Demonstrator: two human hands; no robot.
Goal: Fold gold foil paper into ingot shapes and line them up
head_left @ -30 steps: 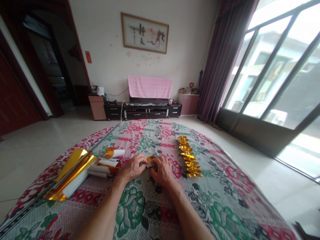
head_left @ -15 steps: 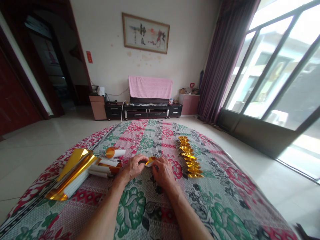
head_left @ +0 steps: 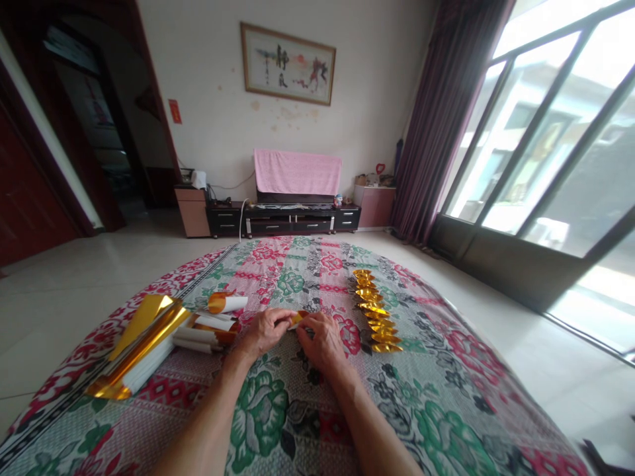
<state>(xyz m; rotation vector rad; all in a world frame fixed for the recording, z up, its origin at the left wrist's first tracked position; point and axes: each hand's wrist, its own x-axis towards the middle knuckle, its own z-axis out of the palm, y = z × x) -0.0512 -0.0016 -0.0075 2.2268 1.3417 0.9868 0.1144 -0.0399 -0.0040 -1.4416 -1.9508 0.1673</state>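
Mid-table on the cloth [head_left: 446, 396]: left hand [head_left: 265, 330] & right hand [head_left: 322, 338] side by side w/ a small folded piece [head_left: 298, 318] pinched btwn them. sheet stack [head_left: 139, 344] far left, rolled bits [head_left: 211, 330] btwn it & left hand. row of folded pieces [head_left: 374, 311] just right of right hand, running twd the far edge.

Daylight is pouring through the tall windows [head_left: 546, 132] on the right, blowing them out to near white and glaring off the floor tiles [head_left: 520, 357]. The doorway [head_left: 84, 139] at left is lying in shadow. The gold foil sheets [head_left: 143, 337] and the folded piece [head_left: 299, 318] pinched by the left hand [head_left: 265, 332] and right hand [head_left: 322, 338] are glinting. The wide lens is bowing the desk [head_left: 446, 396] and window frames toward the edges.
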